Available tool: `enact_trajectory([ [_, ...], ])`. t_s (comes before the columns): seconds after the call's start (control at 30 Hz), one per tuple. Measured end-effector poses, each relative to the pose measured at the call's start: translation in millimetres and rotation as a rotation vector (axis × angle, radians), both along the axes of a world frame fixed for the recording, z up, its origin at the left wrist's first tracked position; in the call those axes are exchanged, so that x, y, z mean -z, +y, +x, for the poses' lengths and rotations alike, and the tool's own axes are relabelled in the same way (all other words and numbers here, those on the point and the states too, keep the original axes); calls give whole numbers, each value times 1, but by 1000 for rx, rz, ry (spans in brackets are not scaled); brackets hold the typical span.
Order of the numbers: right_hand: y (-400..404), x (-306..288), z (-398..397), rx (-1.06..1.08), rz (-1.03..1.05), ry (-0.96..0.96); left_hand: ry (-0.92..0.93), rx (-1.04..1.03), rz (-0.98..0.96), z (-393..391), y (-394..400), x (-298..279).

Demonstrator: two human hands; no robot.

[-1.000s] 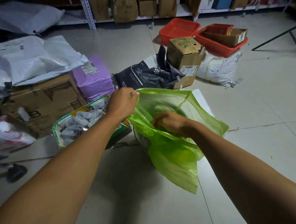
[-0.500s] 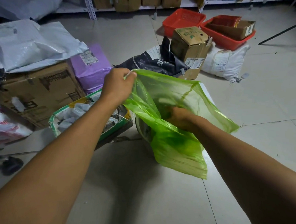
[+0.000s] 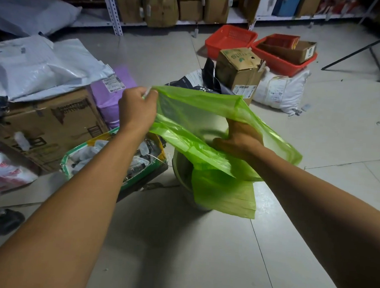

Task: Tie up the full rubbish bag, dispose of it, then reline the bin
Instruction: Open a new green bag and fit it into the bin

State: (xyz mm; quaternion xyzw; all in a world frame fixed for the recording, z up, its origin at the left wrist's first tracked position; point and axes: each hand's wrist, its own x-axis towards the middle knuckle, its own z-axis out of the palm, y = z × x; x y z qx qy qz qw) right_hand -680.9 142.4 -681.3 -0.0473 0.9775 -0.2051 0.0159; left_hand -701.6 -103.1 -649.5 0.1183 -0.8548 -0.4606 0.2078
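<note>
A thin green bin bag [image 3: 222, 189] is held spread open above a small pale bin [image 3: 181, 172] on the tiled floor. My left hand [image 3: 138, 110] pinches the bag's rim at its left corner and holds it high. My right hand [image 3: 240, 140] is inside the bag's mouth, gripping the plastic on the right side. The bag's lower end hangs down over the front of the bin and hides most of it; only the bin's left wall shows.
Left of the bin stands a green-edged box [image 3: 115, 159] full of small bottles, with a cardboard box [image 3: 47, 125], grey mailer bags and a purple parcel [image 3: 114, 96] behind. Beyond the bag lie a black pouch, a brown carton [image 3: 239, 71], a white sack and red baskets [image 3: 232, 40].
Both hands have risen and spread apart, pulling the bag's mouth wider. The bag's bottom has lifted and now hangs over the bin.
</note>
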Motion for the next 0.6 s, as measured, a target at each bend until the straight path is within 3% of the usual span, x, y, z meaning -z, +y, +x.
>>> enact_trajectory([
  [0.6, -11, -28, -13, 114, 67, 130, 93, -13, 21, -6, -8, -23],
])
